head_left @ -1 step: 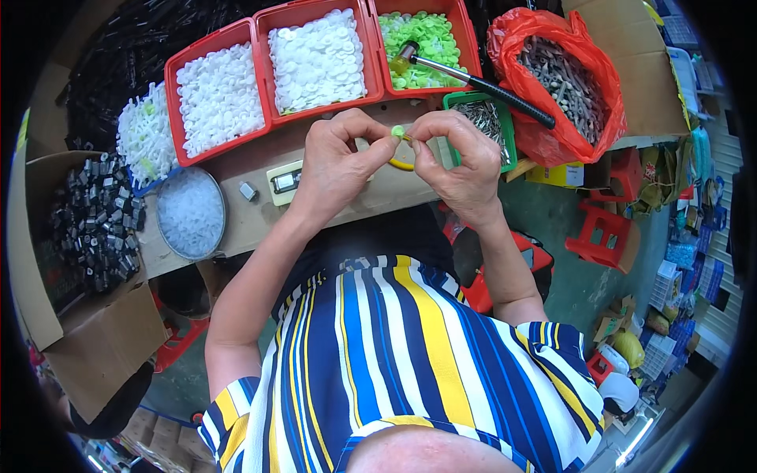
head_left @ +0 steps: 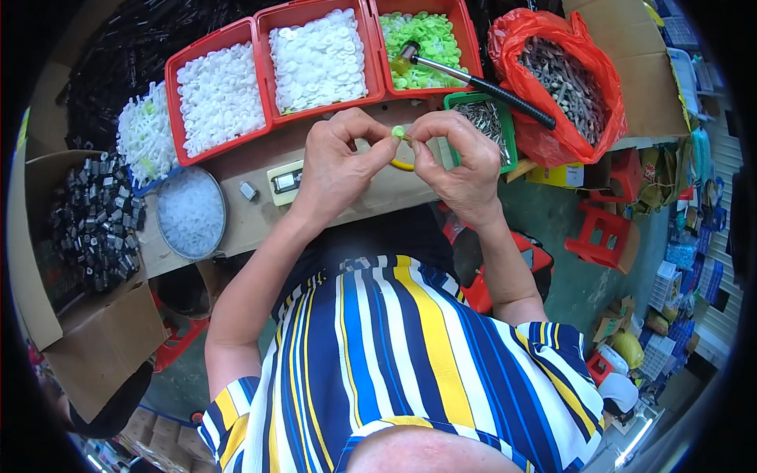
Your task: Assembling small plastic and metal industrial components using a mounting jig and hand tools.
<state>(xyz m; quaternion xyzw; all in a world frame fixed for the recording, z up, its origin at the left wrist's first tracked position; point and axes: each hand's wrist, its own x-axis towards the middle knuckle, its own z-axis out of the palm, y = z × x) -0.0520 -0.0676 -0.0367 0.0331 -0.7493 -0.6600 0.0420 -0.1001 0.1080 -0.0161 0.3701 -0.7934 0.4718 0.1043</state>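
Between my two hands, over the bench, a small light-green plastic piece (head_left: 399, 132) is pinched in the thumb and fingertips of my left hand (head_left: 337, 162). My right hand (head_left: 464, 164) closes its thumb and forefinger right beside that piece, on something thin and mostly hidden. Below the fingertips a yellow curved handle or loop (head_left: 402, 165) shows in part. A pale block with a dark metal insert (head_left: 285, 182) lies by my left wrist, and a small grey metal-like piece (head_left: 248, 191) rests farther left.
Red trays hold white parts (head_left: 223, 98), white discs (head_left: 317, 61) and green parts (head_left: 441, 47). A hammer (head_left: 473, 81) lies across the green parts' tray. Around stand a green tray of metal pins (head_left: 482, 118), a red bag (head_left: 607, 87), a round bowl (head_left: 223, 217) and a carton of black pieces (head_left: 98, 225).
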